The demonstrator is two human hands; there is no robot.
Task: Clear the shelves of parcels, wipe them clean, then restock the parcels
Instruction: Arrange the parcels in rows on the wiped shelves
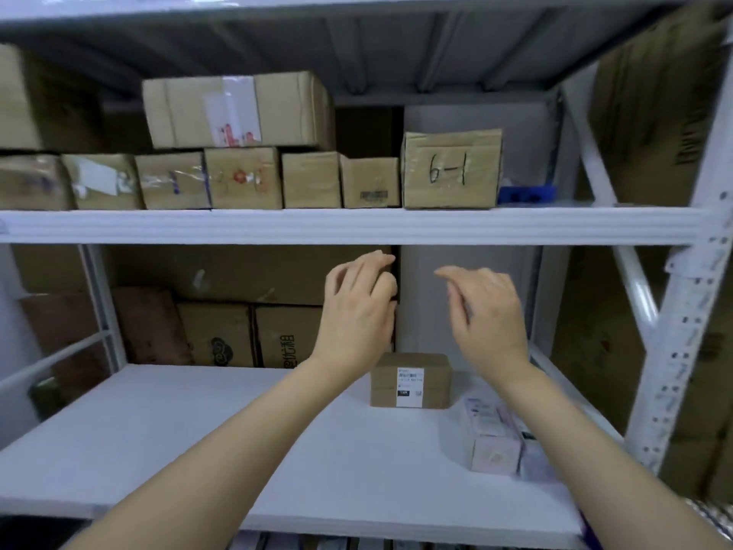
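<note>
Two bare forearms reach in from the bottom edge over a white lower shelf; the left hand and the right hand hang raised above it, side by side and apart, fingers loosely bent and gripping nothing; whether the left fingertips touch the large carton behind them cannot be told. A small brown parcel with a white label stands on the lower shelf just below and behind the wrists, touched by neither hand; a cluster of pale packets lies near the shelf's right front edge, directly under the right forearm. Above, the upper shelf carries a tight row of cardboard boxes, a box marked 6-1 at its right end, and one wider box resting across the top of the row. Judged from this, clearing is unfinished, and the risks lie close: a dropped right forearm could sweep the pale packets off the front edge; a careless reach could knock the small parcel backwards; and pulling a lower box from the upper row would likely tip or slide the wider box resting on it. The blur on the packets hides how stably they sit.
</note>
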